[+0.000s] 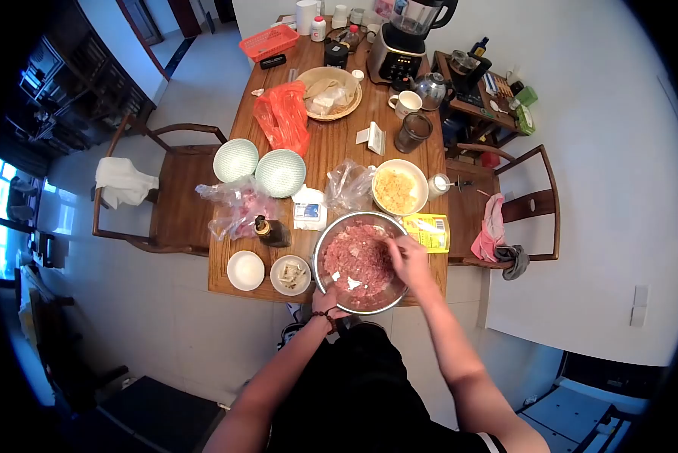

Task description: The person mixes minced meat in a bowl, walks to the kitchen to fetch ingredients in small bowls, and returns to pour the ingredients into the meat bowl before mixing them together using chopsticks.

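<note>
A steel mixing bowl point(318, 253) at the table's near edge holds pink minced meat point(358, 253) with a few white patches on top. My left hand point(327, 302), a beaded bracelet at its wrist, grips the bowl's near-left rim. Over the bowl's right side is my right hand point(409, 260), fingers curled together and pointing down at the meat. Whatever those fingers hold, if anything, is too small to make out. Beside the bowl lie a yellow packet point(429, 232) and a pale bowl of yellowish chopped food point(396, 189).
Left of the mixing bowl stand a dark bottle point(272, 232), a bowl of white contents point(246, 270) and a small bowl of pale pieces point(290, 275). Farther back are two mint-green bowls point(281, 173), a red plastic bag point(282, 117), a basket point(331, 115) and a blender point(399, 57).
</note>
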A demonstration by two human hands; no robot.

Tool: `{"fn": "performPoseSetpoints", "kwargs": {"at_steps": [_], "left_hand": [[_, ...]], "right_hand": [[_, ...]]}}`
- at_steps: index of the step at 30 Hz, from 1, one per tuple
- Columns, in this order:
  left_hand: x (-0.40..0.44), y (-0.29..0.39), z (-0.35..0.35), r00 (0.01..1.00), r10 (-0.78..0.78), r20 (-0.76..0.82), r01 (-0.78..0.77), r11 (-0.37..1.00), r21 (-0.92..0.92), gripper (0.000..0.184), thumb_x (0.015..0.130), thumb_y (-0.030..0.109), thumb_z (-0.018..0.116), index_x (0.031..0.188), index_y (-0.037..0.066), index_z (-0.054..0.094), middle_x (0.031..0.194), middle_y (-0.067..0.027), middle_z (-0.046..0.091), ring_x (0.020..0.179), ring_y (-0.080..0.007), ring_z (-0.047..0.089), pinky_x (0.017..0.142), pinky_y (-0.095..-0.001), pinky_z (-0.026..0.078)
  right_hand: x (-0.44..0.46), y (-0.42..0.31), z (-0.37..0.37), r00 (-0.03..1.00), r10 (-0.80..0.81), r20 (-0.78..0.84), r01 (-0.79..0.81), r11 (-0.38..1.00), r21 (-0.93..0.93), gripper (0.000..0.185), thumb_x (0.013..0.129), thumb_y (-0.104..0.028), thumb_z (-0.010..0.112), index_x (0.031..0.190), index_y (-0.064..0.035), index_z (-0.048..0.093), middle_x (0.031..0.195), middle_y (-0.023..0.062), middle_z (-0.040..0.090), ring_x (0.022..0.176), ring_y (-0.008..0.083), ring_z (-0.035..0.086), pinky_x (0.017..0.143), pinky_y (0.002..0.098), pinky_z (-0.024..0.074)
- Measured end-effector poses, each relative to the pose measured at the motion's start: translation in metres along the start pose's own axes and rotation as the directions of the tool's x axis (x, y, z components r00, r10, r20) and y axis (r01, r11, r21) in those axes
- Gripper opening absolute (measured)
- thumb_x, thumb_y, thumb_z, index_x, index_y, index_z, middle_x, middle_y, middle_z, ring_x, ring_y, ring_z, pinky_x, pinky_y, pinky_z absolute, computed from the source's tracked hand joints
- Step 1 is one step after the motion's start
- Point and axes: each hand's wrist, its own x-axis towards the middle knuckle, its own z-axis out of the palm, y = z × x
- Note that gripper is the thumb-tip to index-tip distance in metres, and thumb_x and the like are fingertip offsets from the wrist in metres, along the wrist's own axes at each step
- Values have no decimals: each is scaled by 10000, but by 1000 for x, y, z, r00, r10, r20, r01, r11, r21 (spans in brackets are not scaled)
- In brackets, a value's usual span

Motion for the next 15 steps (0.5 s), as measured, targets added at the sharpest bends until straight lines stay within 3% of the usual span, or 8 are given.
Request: {"fn": "performPoseSetpoints", "kwargs": {"at_steps": [2,5,8,11,13,15], "left_hand": [[-3,3,3,1000,-10,-2,10,1000,-6,435,1013,221,507,1435,120,473,1284,-168,632,983,-326,741,673,-487,680],[-15,9,7,1000,3,-26,-3,1000,-2,420,1009,191,499,1422,117,482,1244,-175,651,965,-327,745,666,-487,680],[-17,13,7,1000,2,-7,-2,1000,-9,427,1028,202,507,1441,97,473,1225,-174,681,943,-332,752,693,-486,677],[-3,0,1,999,36,21,-34,997,-68,431,1023,226,533,1431,97,487,1206,-171,691,921,-316,757,683,-482,676],[-12,8,5,1000,9,-1,-9,998,-57,429,1003,198,546,1416,99,491,1211,-181,679,932,-328,750,659,-479,675],[-13,11,7,999,-13,-47,11,999,-46,442,978,180,574,1405,97,495,1228,-179,664,954,-358,739,610,-503,666]], "right_hand": [[-14,4,-12,998,47,50,-42,994,-98,123,948,-86,707,909,13,767,857,176,745,773,325,736,702,378,593],[-39,0,6,937,-153,314,143,988,55,136,937,-97,721,915,29,766,865,182,749,756,316,736,696,382,591],[-20,-30,28,946,-153,286,99,976,196,141,941,-97,717,910,33,760,858,183,743,765,322,733,701,383,587],[6,-9,29,988,-147,-52,153,978,139,138,939,-111,722,914,20,756,859,169,733,759,341,715,695,400,573],[1,6,-4,999,19,43,-18,1000,-13,123,943,-100,714,908,6,766,896,186,745,788,328,734,721,392,585],[-16,20,-15,980,38,195,-47,998,44,140,954,-112,710,875,-26,786,904,224,753,859,315,769,803,384,614]]}}
